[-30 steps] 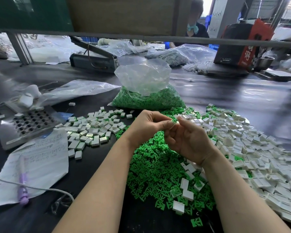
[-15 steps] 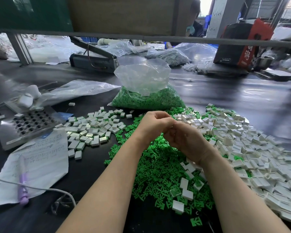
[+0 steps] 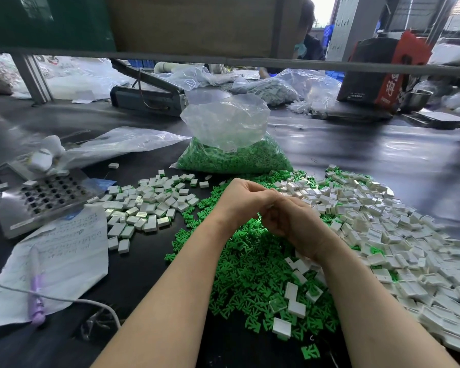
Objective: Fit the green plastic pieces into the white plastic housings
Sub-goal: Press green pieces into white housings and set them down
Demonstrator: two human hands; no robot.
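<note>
A loose pile of green plastic pieces (image 3: 250, 269) lies on the black table in front of me. To its right spreads a heap of white housings (image 3: 388, 224). My left hand (image 3: 246, 200) and my right hand (image 3: 290, 219) meet above the green pile, knuckles up. Their fingers curl inward against each other around a small white housing, which is hidden between the fingertips now. Several more white housings (image 3: 292, 293) lie on the green pile near my right forearm.
A group of white pieces with green showing (image 3: 149, 205) lies at left. Behind stands an open bag of green pieces (image 3: 234, 155). A metal jig (image 3: 45, 197), a written sheet (image 3: 64, 256), a purple pen (image 3: 36, 296) and a cable (image 3: 77, 301) occupy the left side.
The hands have rolled over and closed together: earlier the fingertips pinched a small piece in plain sight, now the knuckles face up and hide it. Both hands sank slightly toward the pile.
</note>
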